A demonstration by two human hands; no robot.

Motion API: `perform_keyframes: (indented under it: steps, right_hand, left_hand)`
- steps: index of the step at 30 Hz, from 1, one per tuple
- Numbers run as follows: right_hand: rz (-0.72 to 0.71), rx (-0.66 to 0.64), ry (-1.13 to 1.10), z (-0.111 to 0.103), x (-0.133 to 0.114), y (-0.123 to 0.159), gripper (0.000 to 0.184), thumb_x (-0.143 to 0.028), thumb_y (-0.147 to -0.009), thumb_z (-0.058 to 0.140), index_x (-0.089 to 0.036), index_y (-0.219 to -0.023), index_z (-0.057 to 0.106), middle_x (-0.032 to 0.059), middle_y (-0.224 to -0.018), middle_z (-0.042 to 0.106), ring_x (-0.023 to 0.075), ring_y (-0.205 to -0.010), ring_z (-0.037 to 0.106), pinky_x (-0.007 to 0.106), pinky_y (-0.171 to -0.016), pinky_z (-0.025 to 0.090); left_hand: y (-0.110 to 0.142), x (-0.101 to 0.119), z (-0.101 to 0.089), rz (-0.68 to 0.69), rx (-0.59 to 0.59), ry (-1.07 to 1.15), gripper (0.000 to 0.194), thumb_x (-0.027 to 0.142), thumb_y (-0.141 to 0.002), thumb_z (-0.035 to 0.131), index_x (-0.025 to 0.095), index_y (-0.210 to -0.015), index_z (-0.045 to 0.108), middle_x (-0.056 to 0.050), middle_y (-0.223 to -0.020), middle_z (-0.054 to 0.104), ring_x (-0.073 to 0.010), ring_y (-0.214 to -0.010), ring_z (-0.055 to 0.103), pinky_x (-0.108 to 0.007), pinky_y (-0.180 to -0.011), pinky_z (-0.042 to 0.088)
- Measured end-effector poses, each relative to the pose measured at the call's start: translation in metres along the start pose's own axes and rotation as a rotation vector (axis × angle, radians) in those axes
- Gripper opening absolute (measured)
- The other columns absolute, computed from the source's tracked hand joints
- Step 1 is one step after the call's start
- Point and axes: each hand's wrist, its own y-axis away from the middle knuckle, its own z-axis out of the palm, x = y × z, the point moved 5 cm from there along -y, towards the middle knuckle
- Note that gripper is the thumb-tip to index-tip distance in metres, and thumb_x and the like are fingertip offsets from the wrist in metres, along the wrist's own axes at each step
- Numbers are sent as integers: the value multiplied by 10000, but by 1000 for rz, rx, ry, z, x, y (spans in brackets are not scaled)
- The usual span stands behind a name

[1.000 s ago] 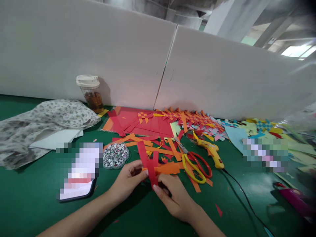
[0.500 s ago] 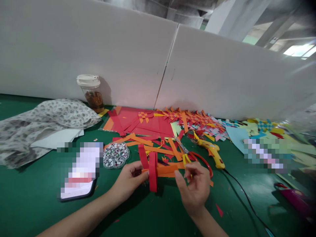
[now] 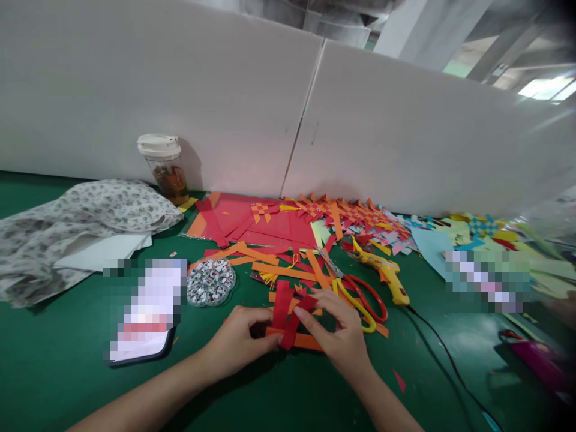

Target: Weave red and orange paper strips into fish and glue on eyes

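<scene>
My left hand [image 3: 240,339] is closed, its thumb and fingers pinching the left end of an orange paper strip [image 3: 308,342] where red paper strips [image 3: 282,305] cross it. My right hand [image 3: 342,333] pinches the upper end of a slanting red paper strip [image 3: 291,329] between thumb and fingers. The red strips stand up from the orange one, crossing it near my left fingertips. Just beyond my right hand lie scissors [image 3: 366,300] with red and yellow handles. Loose orange strips [image 3: 283,271] and a yellow tassel [image 3: 269,280] are scattered behind the work.
A yellow glue gun [image 3: 396,288] with a black cord rests to the right. To the left are a phone [image 3: 148,312], a clear case of googly eyes [image 3: 211,282], a lidded cup [image 3: 168,171] and patterned cloth [image 3: 103,207]. Woven paper fish [image 3: 355,213] pile against the white partition [image 3: 202,96].
My right hand has moved left and taken hold of the upright red strip, which now slants to the right. Both hands have come closer together, and the scissors' handles are now uncovered.
</scene>
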Motion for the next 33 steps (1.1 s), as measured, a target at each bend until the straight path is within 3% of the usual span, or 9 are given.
perform_keyframes:
  steps: [4, 15, 21, 26, 33]
  right_hand:
    - [27, 81, -2, -4, 0, 0, 114, -265, -715, 659, -198, -667, 579, 36, -734, 644, 182, -711, 611, 289, -636, 500]
    - [240, 12, -54, 0, 7, 2, 156, -330, -774, 596, -181, -729, 610, 32, -688, 637, 161, -642, 590, 277, -604, 495]
    - [279, -262, -128, 17, 8, 5, 272, -353, -694, 682, -200, -914, 641, 32, -833, 689, 181, -747, 636, 282, -665, 519]
    - [318, -285, -101, 20, 17, 10, 220, -348, -727, 654, -195, -883, 675, 52, -852, 699, 206, -782, 648, 322, -705, 520]
    - [253, -320, -49, 16, 10, 5, 126, -335, -680, 703, -227, -744, 702, 9, -745, 712, 198, -714, 654, 313, -693, 511]
  left_hand:
    - [1, -1, 1, -31, -29, 49, 230, 327, -780, 546, 139, -786, 680, -10, -638, 642, -125, -577, 523, -204, -513, 357]
    - [1, 3, -1, -47, 28, 391, 254, 337, -808, 546, 181, -992, 625, -40, -847, 669, -154, -707, 608, -264, -654, 442]
    - [-2, 0, -1, -45, 49, 479, 240, 302, -794, 576, 162, -985, 620, -25, -785, 668, -124, -651, 596, -238, -613, 445]
    - [-1, 1, -2, -61, 58, 444, 285, 339, -803, 564, 161, -1022, 610, -54, -876, 685, -142, -687, 616, -237, -605, 436]
    - [-2, 3, -3, -58, 78, 358, 304, 391, -860, 452, 160, -765, 626, -1, -679, 632, -134, -650, 587, -218, -575, 422]
